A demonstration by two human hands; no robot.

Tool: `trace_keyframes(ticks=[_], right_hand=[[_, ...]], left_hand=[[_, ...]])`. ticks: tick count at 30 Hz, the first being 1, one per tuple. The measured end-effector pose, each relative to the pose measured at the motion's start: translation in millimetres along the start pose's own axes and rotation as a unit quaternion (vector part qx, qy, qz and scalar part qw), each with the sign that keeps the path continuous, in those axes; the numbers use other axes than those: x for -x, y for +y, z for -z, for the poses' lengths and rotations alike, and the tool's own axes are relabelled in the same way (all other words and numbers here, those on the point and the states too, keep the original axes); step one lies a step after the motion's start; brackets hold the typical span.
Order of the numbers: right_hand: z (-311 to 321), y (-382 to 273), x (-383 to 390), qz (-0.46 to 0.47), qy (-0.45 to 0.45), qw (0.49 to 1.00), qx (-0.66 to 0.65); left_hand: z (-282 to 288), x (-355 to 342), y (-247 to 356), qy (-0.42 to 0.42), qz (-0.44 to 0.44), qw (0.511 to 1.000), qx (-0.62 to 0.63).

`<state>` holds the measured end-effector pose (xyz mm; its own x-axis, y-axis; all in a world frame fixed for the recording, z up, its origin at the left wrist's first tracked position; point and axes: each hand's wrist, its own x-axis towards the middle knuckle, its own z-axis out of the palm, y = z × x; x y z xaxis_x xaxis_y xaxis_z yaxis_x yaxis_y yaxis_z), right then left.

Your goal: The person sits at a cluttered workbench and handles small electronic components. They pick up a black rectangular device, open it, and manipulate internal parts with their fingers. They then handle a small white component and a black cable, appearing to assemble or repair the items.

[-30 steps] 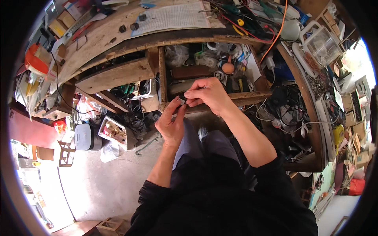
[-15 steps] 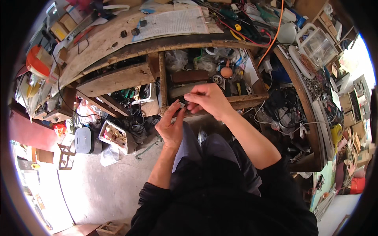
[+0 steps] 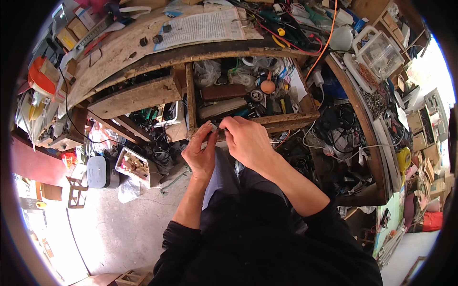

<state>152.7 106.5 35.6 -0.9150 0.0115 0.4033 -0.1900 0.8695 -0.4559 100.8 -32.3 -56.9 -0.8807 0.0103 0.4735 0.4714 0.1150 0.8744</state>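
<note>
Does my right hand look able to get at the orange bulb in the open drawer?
Probably yes: the bulb lies uncovered, and your right hand is near the front edge of the drawer, though it seems busy with the small piece in your left hand.

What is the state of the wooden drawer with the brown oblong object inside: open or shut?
Open. The wooden drawer juts out from under the workbench, and the brown oblong object inside shows from above.

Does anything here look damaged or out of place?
Cables lie untidily tangled right of the open drawer, and the wooden bench edge looks worn and rough. The small piece in the left hand is too small to judge.
</note>
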Motion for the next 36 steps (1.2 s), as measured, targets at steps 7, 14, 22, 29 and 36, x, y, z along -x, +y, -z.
trace_keyframes(ticks=[7, 14, 22, 29, 36], right_hand=[[-5, -10, -1, 0.01, -0.049, 0.991, 0.122], [-22, 10, 8, -0.048, 0.06, 0.995, -0.062], [-28, 2, 16, 0.023, 0.127, 0.992, 0.004], [-24, 7, 12, 0.016, 0.092, 0.996, 0.016], [-19, -10, 10, 0.026, 0.035, 0.991, 0.124]], left_hand=[[3, -2, 5, -0.016, -0.01, 0.999, -0.034], [2, -3, 6, -0.013, -0.017, 0.999, -0.025], [2, -3, 5, -0.011, -0.007, 1.0, -0.012], [1, -3, 6, -0.011, -0.017, 1.0, -0.011], [1, -3, 7, -0.004, -0.028, 0.999, -0.029]])
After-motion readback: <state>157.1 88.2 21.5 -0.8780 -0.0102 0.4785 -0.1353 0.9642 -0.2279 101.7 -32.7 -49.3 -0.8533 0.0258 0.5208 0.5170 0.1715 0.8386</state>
